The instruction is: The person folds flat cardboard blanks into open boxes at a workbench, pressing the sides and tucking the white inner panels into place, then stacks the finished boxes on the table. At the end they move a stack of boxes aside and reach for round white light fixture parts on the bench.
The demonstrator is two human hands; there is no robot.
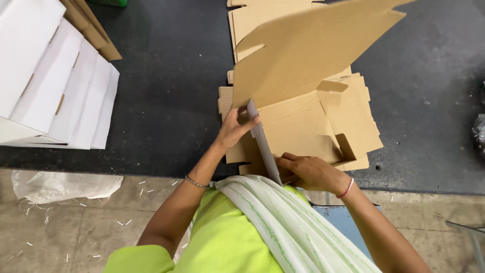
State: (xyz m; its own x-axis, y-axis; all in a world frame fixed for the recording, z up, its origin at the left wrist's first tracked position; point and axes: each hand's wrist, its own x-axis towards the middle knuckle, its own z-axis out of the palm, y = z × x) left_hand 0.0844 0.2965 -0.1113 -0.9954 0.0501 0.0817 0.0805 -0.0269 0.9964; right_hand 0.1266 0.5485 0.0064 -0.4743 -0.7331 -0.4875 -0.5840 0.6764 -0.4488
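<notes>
A flat die-cut brown cardboard box blank (313,55) is partly folded in front of me, its big lid panel raised and tilted away. My left hand (236,126) grips the blank's upright left side wall (263,146), which shows a white outer face. My right hand (309,171) presses down on the near edge of the blank's base panel. Under it lies a stack of more flat brown blanks (348,116) on the dark mat.
Finished white boxes (55,81) are stacked at the far left on the dark mat (166,91). A crumpled clear plastic bag (60,186) and small paper scraps lie on the concrete floor at the left. A blue seat (343,217) shows below my right arm.
</notes>
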